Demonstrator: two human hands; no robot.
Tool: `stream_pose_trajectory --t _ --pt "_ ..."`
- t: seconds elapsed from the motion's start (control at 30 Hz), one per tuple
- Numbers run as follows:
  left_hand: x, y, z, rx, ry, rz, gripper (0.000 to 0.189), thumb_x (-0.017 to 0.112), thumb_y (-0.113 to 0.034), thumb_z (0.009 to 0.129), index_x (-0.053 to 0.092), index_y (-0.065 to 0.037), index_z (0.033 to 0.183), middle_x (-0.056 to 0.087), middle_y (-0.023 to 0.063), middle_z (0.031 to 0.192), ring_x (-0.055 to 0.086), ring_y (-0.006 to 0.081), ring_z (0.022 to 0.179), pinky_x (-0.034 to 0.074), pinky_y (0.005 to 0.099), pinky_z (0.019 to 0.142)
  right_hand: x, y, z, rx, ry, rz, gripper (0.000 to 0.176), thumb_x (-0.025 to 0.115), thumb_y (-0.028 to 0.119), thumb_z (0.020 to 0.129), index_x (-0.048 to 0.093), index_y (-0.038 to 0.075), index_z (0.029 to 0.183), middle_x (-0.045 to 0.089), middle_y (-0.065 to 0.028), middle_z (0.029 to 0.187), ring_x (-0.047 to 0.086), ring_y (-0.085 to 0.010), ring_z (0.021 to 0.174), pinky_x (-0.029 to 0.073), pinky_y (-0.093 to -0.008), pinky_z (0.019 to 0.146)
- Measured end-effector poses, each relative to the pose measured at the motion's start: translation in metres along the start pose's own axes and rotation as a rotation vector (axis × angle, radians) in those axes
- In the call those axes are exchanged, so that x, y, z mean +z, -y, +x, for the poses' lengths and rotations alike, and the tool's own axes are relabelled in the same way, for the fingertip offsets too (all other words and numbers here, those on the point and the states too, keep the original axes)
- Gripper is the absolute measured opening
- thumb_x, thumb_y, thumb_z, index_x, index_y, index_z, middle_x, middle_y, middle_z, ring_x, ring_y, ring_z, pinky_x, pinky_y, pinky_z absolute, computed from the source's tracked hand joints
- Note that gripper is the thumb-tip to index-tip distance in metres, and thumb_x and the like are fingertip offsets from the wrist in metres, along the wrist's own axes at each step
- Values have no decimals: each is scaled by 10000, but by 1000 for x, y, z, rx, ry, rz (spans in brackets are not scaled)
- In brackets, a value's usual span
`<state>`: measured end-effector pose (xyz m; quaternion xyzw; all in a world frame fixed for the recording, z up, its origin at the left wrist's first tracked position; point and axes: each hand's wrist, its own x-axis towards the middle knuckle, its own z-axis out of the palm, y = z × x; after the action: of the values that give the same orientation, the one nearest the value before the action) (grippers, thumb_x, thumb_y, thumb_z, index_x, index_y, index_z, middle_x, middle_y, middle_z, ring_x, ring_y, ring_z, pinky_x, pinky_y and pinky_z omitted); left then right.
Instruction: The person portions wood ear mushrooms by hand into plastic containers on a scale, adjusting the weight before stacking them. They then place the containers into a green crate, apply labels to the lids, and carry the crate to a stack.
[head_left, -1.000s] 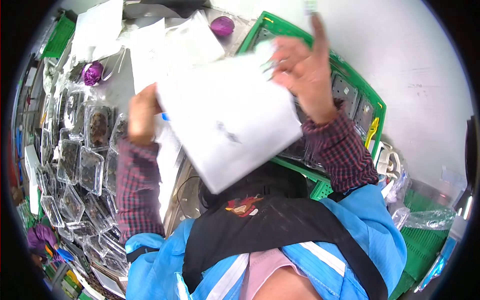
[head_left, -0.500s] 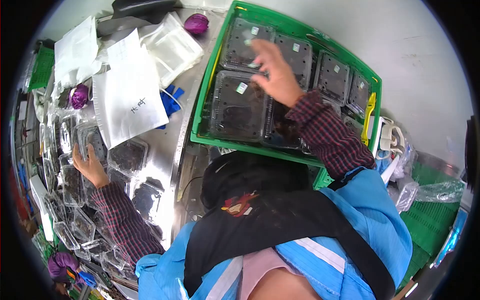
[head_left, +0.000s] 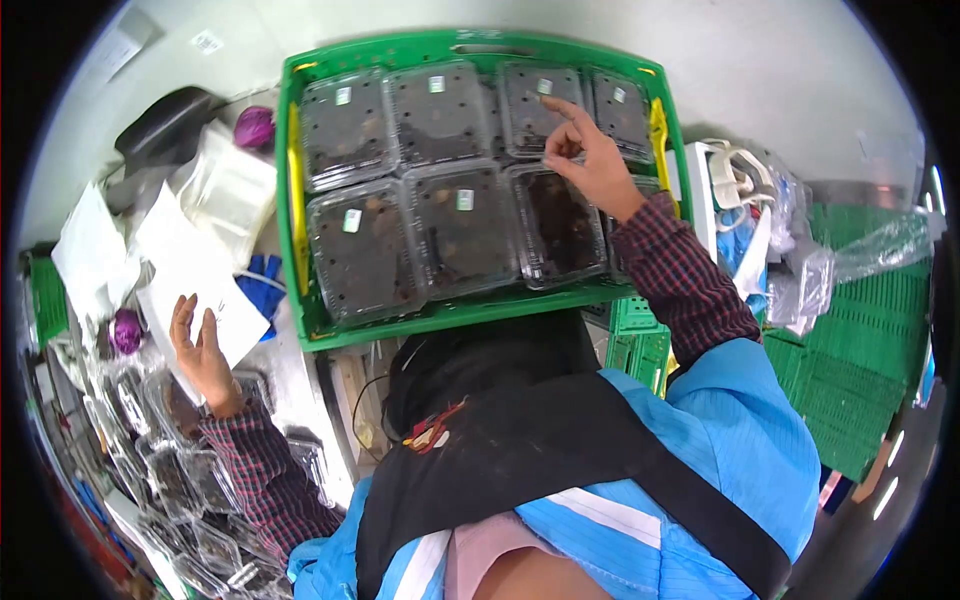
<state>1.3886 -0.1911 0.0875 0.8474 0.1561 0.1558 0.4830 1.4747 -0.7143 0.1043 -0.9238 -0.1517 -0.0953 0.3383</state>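
Note:
My right hand point(head_left: 595, 165) is over the green crate point(head_left: 480, 45), index finger stretched out and thumb apart, holding nothing. It hovers by a labelled clear box point(head_left: 525, 120) in the back row. Clear lidded boxes with dark contents fill the crate in two rows. One front box point(head_left: 560, 225) shows no label. A labelled box point(head_left: 365, 255) lies at the front left. My left hand point(head_left: 203, 350) is raised, fingers spread and empty, beside a white paper sheet point(head_left: 195, 270) and above clear boxes point(head_left: 175, 400) on the metal table.
Purple cabbages point(head_left: 255, 127) point(head_left: 126, 331) lie among white bags point(head_left: 235, 190) at the left. Blue strips point(head_left: 262, 288) are next to the crate. Stacked green crates point(head_left: 850, 380) and clear plastic wrap point(head_left: 880, 250) are at the right. Many clear boxes point(head_left: 215, 480) cover the lower left.
The view has turned, so the crate appears further left and squarer. My right hand is now over the crate's right half. My left hand has risen from the boxes on the table.

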Motion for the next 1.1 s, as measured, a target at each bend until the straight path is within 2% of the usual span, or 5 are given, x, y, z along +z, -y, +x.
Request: stream_pose_trajectory --t 0.2,0.33,0.6,0.9,1.1 --pt "57 -13 2 -12 184 -92 296 610 -103 914 564 -31 1197 505 140 1312 486 240 1197 416 360 1000 -18 -28 -16 194 486 137 729 660 35 760 370 204 1408 598 -54 772 595 -240 698 479 -341 685" --pt "104 -55 -8 -130 374 -99 538 585 -317 949 410 -8 1352 496 207 1260 481 243 1165 409 344 969 -18 -44 -12 -106 11 -165 727 713 40 732 410 179 1378 546 -53 795 551 -199 737 469 -294 749" --pt "134 -41 -4 -98 387 -28 595 590 -306 947 341 30 1370 474 186 1283 498 235 1148 435 324 942 -57 -46 -41 294 238 662 636 653 17 786 385 91 1358 624 -17 773 589 -106 732 487 -263 717" --pt "133 -59 -9 -170 385 54 532 597 -303 944 405 22 1318 540 168 1202 552 208 1048 458 302 889 -5 -52 -29 36 187 183 632 690 34 761 453 163 1333 600 -68 869 612 -196 827 503 -315 761" --pt "134 -48 -8 -164 366 -26 413 575 -250 959 468 19 1254 576 128 1116 571 186 972 459 296 860 -82 -84 -42 275 -27 231 203 709 100 750 639 35 929 585 -88 863 599 -214 837 485 -317 758"
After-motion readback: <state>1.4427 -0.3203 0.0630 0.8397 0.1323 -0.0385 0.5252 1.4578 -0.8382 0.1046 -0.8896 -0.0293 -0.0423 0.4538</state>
